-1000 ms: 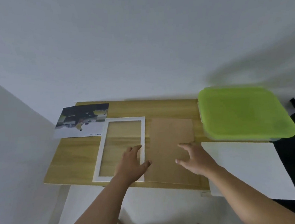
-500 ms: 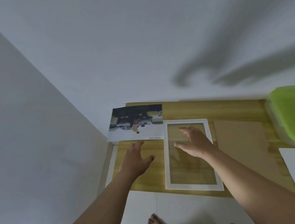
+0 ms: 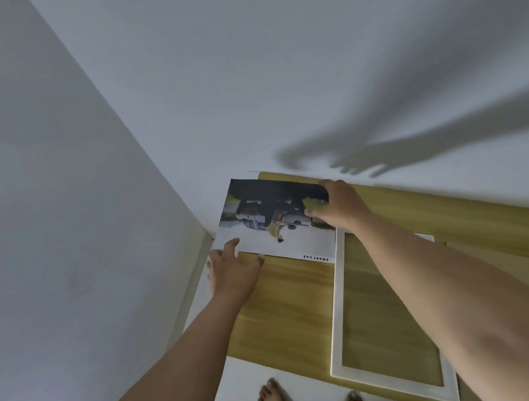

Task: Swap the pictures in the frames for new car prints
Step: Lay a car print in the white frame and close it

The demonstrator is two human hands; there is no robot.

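Pinching the car print [image 3: 292, 244] is right hand [image 3: 340, 208]; left hand [image 3: 234, 274] splayed at near-left corner.

The print [image 3: 275, 231] lies on the table's [image 3: 284, 306] far left corner, overhanging its left edge; the frame [image 3: 335, 315] lies just right, nearer the person

The right arm [image 3: 437, 281] hides part of the frame [image 3: 336, 305], and the right hand [image 3: 341, 207] part of the print [image 3: 276, 240].

Dim, greyish indoor light from behind the camera; soft hand-shaped shadows across the wall [image 3: 247, 75]; wide-angle bending toward edges; mildly soft.
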